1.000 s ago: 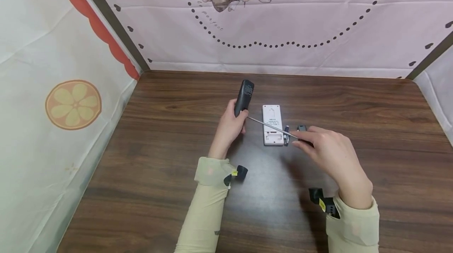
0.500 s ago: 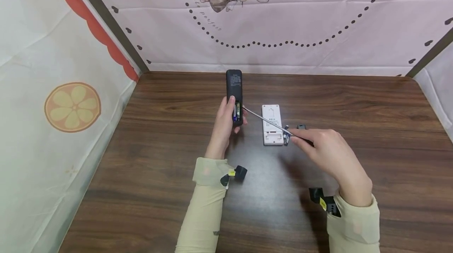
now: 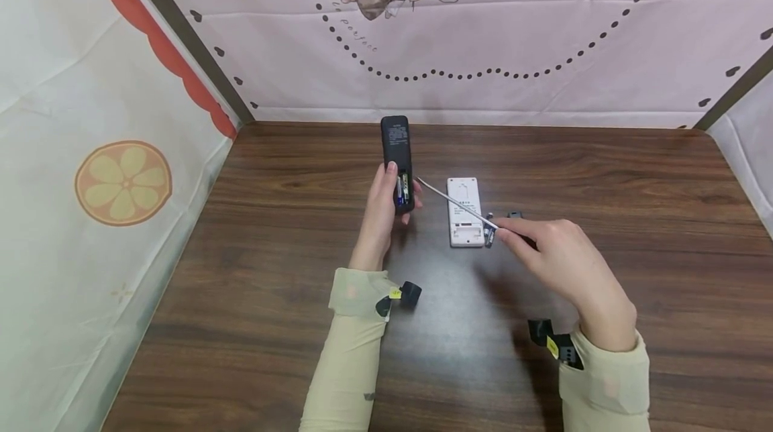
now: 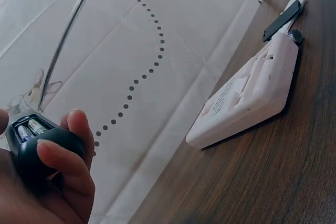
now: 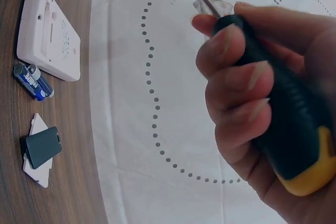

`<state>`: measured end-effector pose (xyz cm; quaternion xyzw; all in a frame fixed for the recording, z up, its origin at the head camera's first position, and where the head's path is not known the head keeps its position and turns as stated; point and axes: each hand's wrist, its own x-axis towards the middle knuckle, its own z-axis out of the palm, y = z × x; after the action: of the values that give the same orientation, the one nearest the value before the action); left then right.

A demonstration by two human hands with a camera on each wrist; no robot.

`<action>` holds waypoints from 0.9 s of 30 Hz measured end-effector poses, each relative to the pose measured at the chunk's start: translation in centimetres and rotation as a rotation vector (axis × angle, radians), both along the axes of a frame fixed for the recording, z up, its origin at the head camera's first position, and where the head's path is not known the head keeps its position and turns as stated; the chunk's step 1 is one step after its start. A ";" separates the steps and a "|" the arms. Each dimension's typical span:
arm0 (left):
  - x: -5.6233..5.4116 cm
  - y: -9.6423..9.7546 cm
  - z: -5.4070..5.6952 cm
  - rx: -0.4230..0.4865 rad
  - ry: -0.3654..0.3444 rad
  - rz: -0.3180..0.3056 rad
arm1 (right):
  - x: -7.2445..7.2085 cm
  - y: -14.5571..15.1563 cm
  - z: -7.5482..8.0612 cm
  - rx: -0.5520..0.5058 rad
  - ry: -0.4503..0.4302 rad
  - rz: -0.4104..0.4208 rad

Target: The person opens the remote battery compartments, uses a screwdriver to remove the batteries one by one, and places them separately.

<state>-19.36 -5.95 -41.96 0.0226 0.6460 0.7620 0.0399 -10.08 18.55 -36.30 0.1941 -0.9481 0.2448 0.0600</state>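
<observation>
Pale yellow-green sleeves (image 3: 341, 368) – black wrist cameras (image 3: 411, 294) with yellow labels (image 3: 395, 294)

From above, the head view looks forward and down over a wooden table (image 3: 253, 284), cloth backdrop (image 3: 513, 36) at 12 o'clock. Tilted wrist views face the backdrop from close in, left hand (image 3: 376, 214) at 8 o'clock, right hand (image 3: 564, 261) at 3. All three share a white device (image 3: 465, 212), at 3 o'clock from the left wrist, 10 from the right.

Rabbit-printed pink cloth (image 3: 477, 36) hangs behind the wood-grain table (image 3: 253, 284).
</observation>
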 end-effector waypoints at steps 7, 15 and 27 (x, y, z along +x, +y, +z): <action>-0.1 0.0 -0.2 -0.005 0.046 0.026 | 0.1 -0.2 0.0 0.030 -0.123 0.089; -0.2 0.1 -0.2 -0.081 0.106 0.027 | 0.1 -0.2 0.1 -0.031 -0.285 0.129; 0.6 1.1 0.8 -0.061 0.238 -0.010 | 0.1 -0.9 0.4 -0.059 -0.420 0.132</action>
<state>-18.74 -4.90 -41.19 0.1151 0.6690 0.7336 -0.0325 -9.99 17.60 -35.93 0.1989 -0.9173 0.3111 -0.1491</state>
